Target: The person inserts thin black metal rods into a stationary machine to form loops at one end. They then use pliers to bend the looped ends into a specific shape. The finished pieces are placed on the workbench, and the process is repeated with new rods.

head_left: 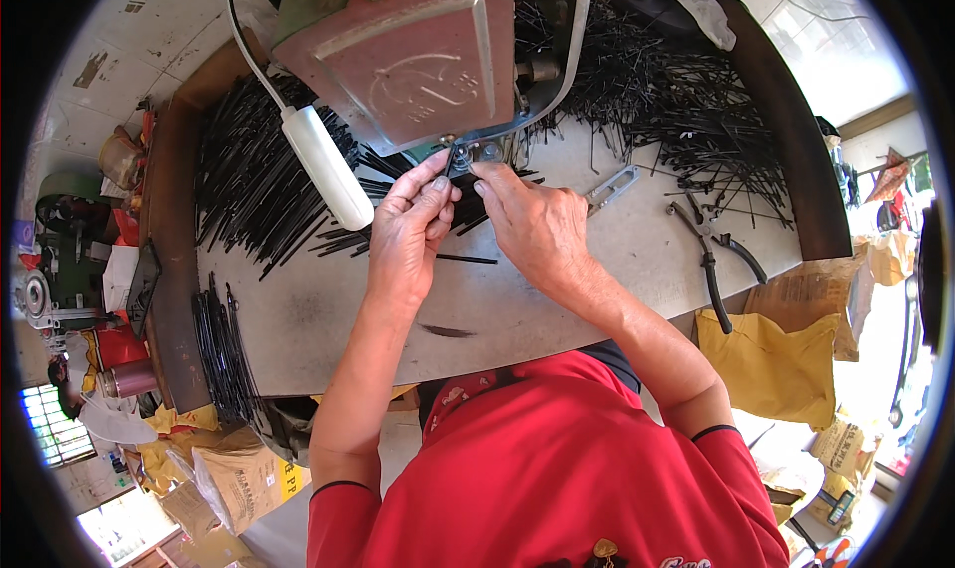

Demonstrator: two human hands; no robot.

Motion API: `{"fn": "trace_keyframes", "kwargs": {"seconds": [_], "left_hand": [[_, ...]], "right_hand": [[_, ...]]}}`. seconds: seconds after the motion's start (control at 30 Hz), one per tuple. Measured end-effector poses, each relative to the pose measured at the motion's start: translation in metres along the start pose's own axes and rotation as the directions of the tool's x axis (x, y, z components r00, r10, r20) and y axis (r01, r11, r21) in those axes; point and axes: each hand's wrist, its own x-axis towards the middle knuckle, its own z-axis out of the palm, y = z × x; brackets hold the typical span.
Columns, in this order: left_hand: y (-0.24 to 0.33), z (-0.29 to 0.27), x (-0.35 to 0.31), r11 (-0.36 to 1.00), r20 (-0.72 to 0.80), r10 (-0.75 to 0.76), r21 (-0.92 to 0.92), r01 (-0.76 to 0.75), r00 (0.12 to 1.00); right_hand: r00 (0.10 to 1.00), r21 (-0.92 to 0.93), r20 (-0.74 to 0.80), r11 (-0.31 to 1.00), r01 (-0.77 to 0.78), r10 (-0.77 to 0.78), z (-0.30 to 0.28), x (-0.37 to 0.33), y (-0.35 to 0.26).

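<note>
My left hand (pixel 410 232) is closed just below a machine head (pixel 403 66) with worn reddish and green paint. Thumb and forefinger pinch a small dark strip (pixel 451 161) pointing up toward the machine's working point. Close by on the right, my right hand (pixel 537 225) has its fingers bent together beside a small round metal fitting (pixel 462 158) under the head. Whatever lies between those fingertips is hidden. Behind and below both hands, thin black rods (pixel 373 185) lie across the metal tabletop (pixel 557 299).
A white tube lamp (pixel 328 170) hangs left of my left hand. Black rods pile up at left (pixel 254 185), with tangled black pieces (pixel 686 120) at right. Pliers (pixel 711 255) lie near the right edge, beside a slotted metal piece (pixel 612 186). A raised brown rim (pixel 179 270) borders the table.
</note>
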Motion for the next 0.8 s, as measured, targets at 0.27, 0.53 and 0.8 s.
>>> {"fn": "trace_keyframes", "kwargs": {"seconds": [0.27, 0.53, 0.8], "left_hand": [[0.001, 0.005, 0.003, 1.0, -0.027, 0.008, 0.023, -0.007, 1.0], [-0.006, 0.001, -0.004, 0.988, -0.011, -0.075, -0.135, 0.073, 0.997], [-0.005, 0.005, -0.001, 0.997, -0.02, 0.011, -0.073, -0.012, 1.0]], "right_hand": [[0.999, -0.014, 0.007, 0.999, -0.032, 0.032, 0.001, 0.002, -0.001], [0.999, 0.022, -0.022, 0.999, -0.032, 0.033, 0.01, -0.007, 0.001], [0.998, 0.032, 0.011, 0.997, -0.068, 0.068, 0.008, -0.001, 0.0]]}}
